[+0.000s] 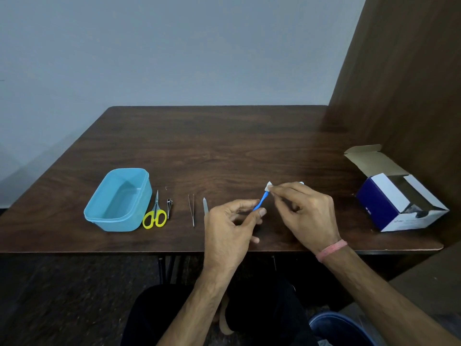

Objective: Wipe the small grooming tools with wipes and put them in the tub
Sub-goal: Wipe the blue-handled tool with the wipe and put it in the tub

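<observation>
- The left hand [230,224] pinches the lower end of a slim blue plastic grooming tool [260,202] between thumb and fingers [262,212], holding it above the dark brown wood-grain table [224,146], with the tool slanting up toward 1 o'clock.
- The right hand [303,213] presses a small white wipe [269,187] around the tool's upper tip; its thumb and forefinger are closed on the wipe, and a bit more white shows behind the knuckles.
- A pink band [331,250] circles the right wrist.
- The light blue rectangular plastic tub [99,208] stands open on the table at 9 o'clock from the hands, well apart from them; nothing is visible inside it.
- Just beside the tub's right wall lie small scissors with yellow handles [154,214], blades pointing to 12 o'clock.
- Next to the scissors, toward 3 o'clock, lies a small metal nail clipper [169,207].
- Further toward 3 o'clock lie thin metal tweezers [191,211], lengthwise toward 12 o'clock.
- A flat metal nail file [205,207] lies near the tweezers, its lower end hidden behind the left hand.
- A dark blue and white cardboard box [389,203] with its lid flap open sits at 3 o'clock from the hands, near the table's right edge, beside a brown wooden panel [411,83].
</observation>
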